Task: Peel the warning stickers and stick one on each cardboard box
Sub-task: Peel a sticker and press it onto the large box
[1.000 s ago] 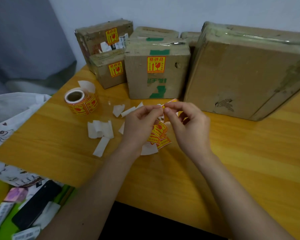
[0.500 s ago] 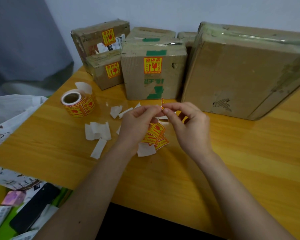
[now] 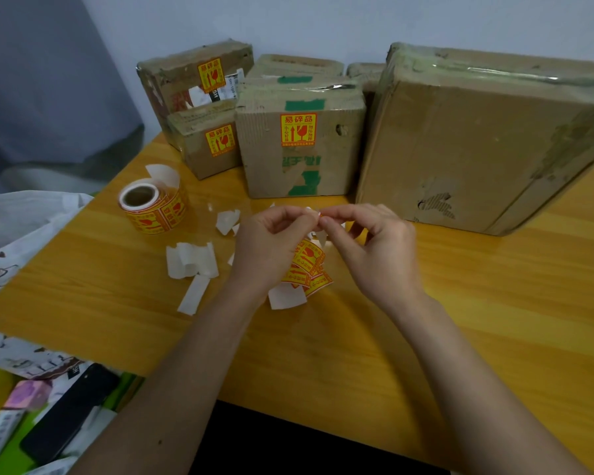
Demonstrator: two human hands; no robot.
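Both forearms reaching forward, left hand [image 3: 268, 248] and right hand [image 3: 374, 248] pinching (fingertips meeting).

易碎品 on yellow sticker [image 3: 298, 130] on middle box [image 3: 302, 145], "SH" on white label [image 3: 215, 94]

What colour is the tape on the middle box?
Green tape, clearest in the head view.

both hands [image 3: 323, 248] pinching sticker strip [image 3: 306, 265], boxes [image 3: 302, 138] behind, roll [image 3: 153, 207] left
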